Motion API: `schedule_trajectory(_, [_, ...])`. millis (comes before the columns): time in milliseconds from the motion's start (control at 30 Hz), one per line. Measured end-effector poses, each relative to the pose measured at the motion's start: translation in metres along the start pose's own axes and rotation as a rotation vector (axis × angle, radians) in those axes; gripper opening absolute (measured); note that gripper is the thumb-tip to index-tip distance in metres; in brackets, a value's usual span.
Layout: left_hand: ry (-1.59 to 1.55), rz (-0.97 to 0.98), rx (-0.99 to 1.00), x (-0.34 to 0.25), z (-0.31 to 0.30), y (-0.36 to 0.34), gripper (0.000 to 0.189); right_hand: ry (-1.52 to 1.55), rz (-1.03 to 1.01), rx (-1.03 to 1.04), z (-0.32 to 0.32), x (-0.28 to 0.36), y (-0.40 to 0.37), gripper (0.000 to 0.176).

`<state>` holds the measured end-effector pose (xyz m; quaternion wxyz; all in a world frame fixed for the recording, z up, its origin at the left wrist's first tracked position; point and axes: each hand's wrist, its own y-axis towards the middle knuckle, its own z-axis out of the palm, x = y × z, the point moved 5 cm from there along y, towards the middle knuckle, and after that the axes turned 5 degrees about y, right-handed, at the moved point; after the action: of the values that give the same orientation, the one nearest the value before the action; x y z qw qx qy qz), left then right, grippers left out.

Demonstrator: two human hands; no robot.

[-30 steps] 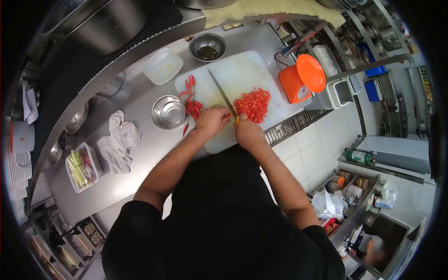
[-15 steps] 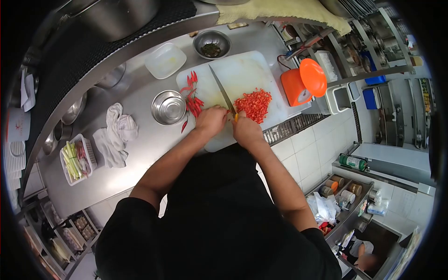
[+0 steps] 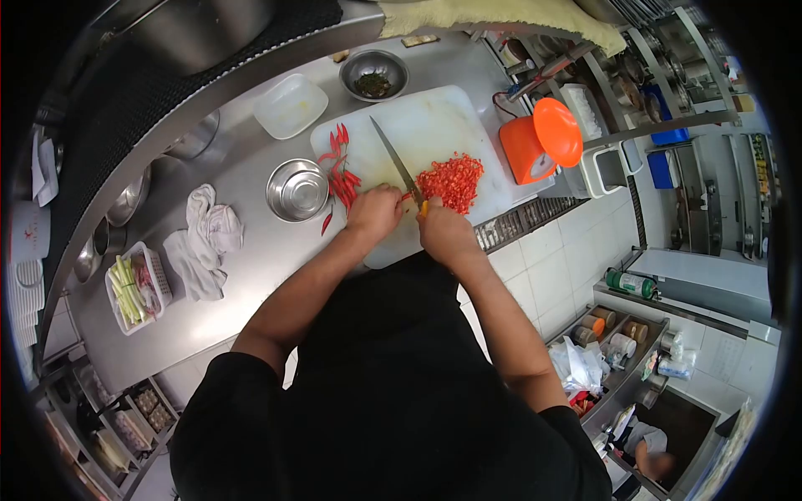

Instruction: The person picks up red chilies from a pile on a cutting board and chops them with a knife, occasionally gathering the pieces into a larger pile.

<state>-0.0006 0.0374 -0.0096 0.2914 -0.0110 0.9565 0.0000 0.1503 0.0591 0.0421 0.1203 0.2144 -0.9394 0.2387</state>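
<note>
My right hand (image 3: 447,234) is closed round the yellow handle of a long knife (image 3: 395,161), whose blade points away over the white cutting board (image 3: 443,108). Left of it, my left hand (image 3: 376,211) holds a red chili (image 3: 407,197) with curled fingers, close to the blade; most of the chili is hidden. A pile of chopped red chili (image 3: 452,182) lies right of the knife. Whole red chilies (image 3: 342,173) lie along the board's left edge, and one rests on the steel counter. An empty steel bowl (image 3: 297,190) stands beside them.
Behind the board are a white dish (image 3: 291,106) and a steel bowl with dark green bits (image 3: 373,76). An orange scale (image 3: 531,150) stands right. Left are a crumpled cloth (image 3: 205,240) and a basket of vegetables (image 3: 137,289). Another person (image 3: 646,442) is at lower right.
The view has shifted slightly, so the counter items sit a little higher and further left. Both hands keep nearly the same places, and the knife remains beside the chili.
</note>
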Motion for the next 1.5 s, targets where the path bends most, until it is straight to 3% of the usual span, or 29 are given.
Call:
schedule_trajectory(200, [-0.002, 0.000, 0.016, -0.004, -0.005, -0.002, 0.009, 0.042, 0.105, -0.020, 0.022, 0.001, 0.004, 0.040])
schedule_trajectory(500, [-0.024, -0.024, -0.020, 0.003, 0.003, 0.001, 0.004, -0.003, 0.053, 0.061, -0.006, 0.013, -0.004, 0.037])
schedule_trajectory(600, [-0.034, -0.030, -0.004, 0.002, 0.000, 0.002, 0.005, 0.007, 0.092, 0.003, 0.023, 0.002, 0.005, 0.041])
schedule_trajectory(800, [-0.027, -0.053, 0.092, 0.003, 0.002, 0.007, 0.010, 0.036, 0.018, 0.014, 0.007, -0.001, 0.008, 0.041])
schedule_trajectory(1100, [-0.014, -0.041, 0.032, 0.007, 0.004, 0.007, 0.010, 0.050, 0.080, 0.008, 0.019, 0.003, 0.009, 0.039])
schedule_trajectory(1300, [-0.027, -0.046, 0.036, 0.008, 0.004, 0.007, 0.010, 0.006, 0.008, 0.037, -0.002, 0.007, -0.005, 0.038])
schedule_trajectory(1500, [-0.049, -0.053, 0.055, 0.005, 0.001, 0.008, 0.010, 0.033, 0.081, -0.013, 0.023, 0.002, 0.002, 0.039])
